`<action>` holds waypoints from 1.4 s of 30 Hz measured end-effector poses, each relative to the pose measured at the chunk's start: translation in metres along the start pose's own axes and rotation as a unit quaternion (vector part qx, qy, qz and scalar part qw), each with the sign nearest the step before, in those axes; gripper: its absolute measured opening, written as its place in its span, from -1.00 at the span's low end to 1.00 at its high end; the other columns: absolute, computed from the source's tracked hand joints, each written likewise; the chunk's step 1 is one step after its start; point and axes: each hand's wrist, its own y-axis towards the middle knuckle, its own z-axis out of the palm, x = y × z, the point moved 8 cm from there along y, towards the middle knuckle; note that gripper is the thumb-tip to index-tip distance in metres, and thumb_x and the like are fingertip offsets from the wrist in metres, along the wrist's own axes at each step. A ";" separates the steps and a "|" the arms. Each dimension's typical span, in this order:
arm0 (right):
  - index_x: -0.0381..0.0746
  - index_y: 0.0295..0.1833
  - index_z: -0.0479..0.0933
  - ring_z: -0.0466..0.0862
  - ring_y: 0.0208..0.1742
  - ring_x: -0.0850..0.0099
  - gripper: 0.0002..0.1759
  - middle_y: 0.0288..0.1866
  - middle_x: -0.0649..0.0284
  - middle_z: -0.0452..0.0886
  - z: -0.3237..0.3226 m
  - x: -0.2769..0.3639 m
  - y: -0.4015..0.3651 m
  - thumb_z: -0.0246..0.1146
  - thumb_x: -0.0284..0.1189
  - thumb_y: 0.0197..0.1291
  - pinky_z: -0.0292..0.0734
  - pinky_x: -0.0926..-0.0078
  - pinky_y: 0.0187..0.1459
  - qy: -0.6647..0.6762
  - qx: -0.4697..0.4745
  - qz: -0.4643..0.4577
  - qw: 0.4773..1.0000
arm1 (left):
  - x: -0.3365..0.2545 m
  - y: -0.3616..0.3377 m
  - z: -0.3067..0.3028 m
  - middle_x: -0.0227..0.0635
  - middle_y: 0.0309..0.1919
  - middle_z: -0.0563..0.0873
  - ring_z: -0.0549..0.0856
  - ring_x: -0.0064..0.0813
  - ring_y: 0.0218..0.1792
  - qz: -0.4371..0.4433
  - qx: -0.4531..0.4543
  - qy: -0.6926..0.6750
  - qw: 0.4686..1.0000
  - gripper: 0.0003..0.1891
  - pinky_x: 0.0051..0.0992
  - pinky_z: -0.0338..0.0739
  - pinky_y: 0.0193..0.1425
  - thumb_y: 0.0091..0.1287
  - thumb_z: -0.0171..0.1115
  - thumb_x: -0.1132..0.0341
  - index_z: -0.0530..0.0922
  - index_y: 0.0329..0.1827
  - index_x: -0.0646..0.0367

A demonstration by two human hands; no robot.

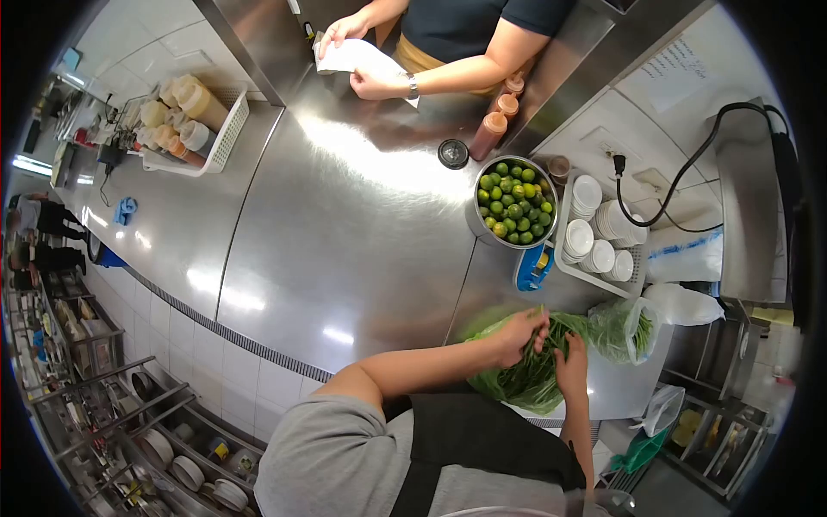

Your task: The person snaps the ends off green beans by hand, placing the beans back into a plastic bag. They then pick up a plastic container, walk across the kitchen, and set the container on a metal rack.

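Thin green stems [527, 372] lie in an open green plastic bag [495, 379] at the counter's near edge. Over the bag, my left hand [519, 338] is closed, pinching a few stems between its fingertips. My right hand [571, 369] rests against the right side of the greens, its fingers slightly apart and partly among the stems. Just beyond it stands a clear plastic bag [627, 332] with more greens inside.
Beyond the bags are a metal pot of limes [475, 215], a blue object [527, 274], and a white basket [637, 284] of small lidded containers. Sauce bottles [489, 135] and a black lid [452, 153] stand farther back. Across the counter, another person's hands [379, 82] hold white paper [353, 57].
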 end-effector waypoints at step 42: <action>-0.36 -0.28 0.59 0.63 -0.05 -0.08 -0.93 -0.16 -0.08 0.60 -0.021 -0.026 -0.004 0.19 -0.64 0.14 0.57 0.03 0.00 -0.038 -0.180 -0.115 0.976 | 0.086 -0.101 0.014 -0.71 -0.59 0.23 0.15 -0.81 -0.64 -0.081 -0.003 0.198 0.977 -0.77 -0.65 -0.01 -0.59 0.60 0.08 0.23 0.56 0.05 0.22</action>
